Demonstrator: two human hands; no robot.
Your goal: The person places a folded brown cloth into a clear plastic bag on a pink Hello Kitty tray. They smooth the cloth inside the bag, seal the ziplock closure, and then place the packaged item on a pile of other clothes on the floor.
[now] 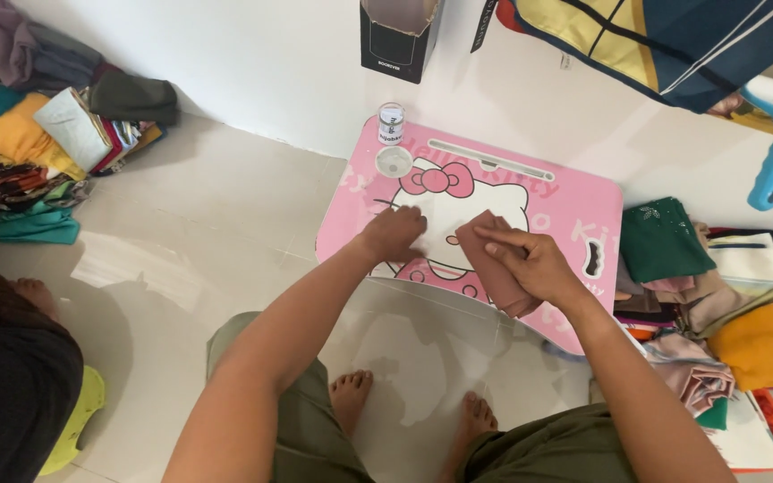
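Pale floor tiles (199, 206), white wall behind; a person sits on the floor at a low pink lap table (574, 201) printed with a cartoon cat face.

- Left hand (393, 234): fingers curled shut, resting on the table top near its left side. A thin dark object pokes out beside it; too small to identify, and I cannot tell whether it is pinched.
- Right hand (530, 261): flat, fingers pressing down on a folded dusty-pink cloth (494, 268), apparently to keep it lying flat on the table's front right part.
- Small white-capped jar (391, 123) upright at the far left corner, beside a round cup recess (394, 162).
- Folded clothes piled at left (38, 143) and right (726, 295), within arm's reach.
- Dark open box (395, 40) against the wall.
- Another person's dark sleeve (11, 385), lower left.
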